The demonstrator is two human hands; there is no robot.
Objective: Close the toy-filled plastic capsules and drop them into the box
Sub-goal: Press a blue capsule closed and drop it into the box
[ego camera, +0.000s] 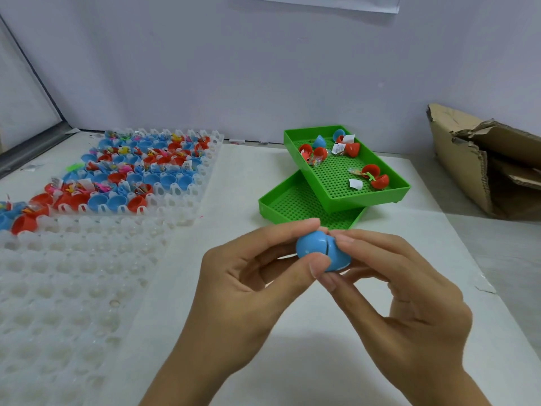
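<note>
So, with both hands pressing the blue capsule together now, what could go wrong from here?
1. The blue capsule still shows a dark seam between its halves; it may not be snapped fully and could pop open when dropped.
2. The left hand and right hand pinch it by the fingertips only, so the smooth shell might slip out.
3. The cardboard box sits far to the right; a careless toss could miss.

White table (222, 183) carries: clear dimpled capsule trays (73, 276) at left, lower green perforated tray (281, 206) centre, torn cardboard box (480, 168) at right, possibly paper scraps along back edge.
</note>
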